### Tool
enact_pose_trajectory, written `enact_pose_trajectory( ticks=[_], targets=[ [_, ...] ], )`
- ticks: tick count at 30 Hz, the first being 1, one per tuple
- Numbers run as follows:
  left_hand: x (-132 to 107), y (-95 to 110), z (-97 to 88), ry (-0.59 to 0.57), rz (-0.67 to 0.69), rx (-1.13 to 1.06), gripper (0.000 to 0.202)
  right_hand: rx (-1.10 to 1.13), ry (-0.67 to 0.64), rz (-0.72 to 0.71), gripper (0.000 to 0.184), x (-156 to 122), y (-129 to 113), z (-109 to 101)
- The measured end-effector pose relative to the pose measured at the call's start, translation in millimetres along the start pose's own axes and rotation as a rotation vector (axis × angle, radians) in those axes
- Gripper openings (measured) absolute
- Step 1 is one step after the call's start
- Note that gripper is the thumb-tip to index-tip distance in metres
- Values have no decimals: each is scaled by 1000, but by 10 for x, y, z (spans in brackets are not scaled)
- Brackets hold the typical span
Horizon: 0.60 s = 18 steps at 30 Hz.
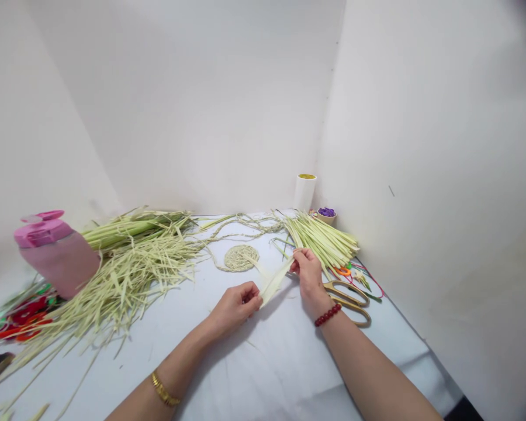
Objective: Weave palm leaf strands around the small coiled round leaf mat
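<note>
A pale, flat strip of leaf or husk (277,282) is stretched between my two hands above the table. My left hand (239,301) pinches its near end, fingers closed. The far end sits between the thumb and fingers of my right hand (307,270), higher and to the right. Just beyond my hands lies a flat coiled round of braided fibre (241,258), with a braided cord (219,237) trailing from it. Gold-handled scissors (348,297) rest beside my right wrist, their blades partly hidden by it.
Left are a pink bottle (59,257), a heap of shredded fibre strips (131,275) and long green stalks (135,228). A bundle of pale stalks (326,240) lies at right, before a white cylinder (305,192) and a small cup of purple bits (326,216). White walls enclose the table.
</note>
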<state>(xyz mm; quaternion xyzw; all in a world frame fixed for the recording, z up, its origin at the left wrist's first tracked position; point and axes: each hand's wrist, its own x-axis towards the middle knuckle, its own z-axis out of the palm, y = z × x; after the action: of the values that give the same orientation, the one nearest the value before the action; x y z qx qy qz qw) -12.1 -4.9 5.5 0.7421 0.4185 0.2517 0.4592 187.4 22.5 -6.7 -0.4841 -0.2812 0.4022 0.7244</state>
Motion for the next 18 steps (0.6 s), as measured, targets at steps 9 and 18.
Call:
enact_pose_trajectory(
  ticks=[9, 18],
  targets=[
    [92, -106, -6, 230, -42, -240, 25, -171, -384, 90, 34, -281, 60, 144],
    [102, -142, 10, 216, -20, -309, 28, -396, -664, 38, 19, -479, 143, 203]
  ],
)
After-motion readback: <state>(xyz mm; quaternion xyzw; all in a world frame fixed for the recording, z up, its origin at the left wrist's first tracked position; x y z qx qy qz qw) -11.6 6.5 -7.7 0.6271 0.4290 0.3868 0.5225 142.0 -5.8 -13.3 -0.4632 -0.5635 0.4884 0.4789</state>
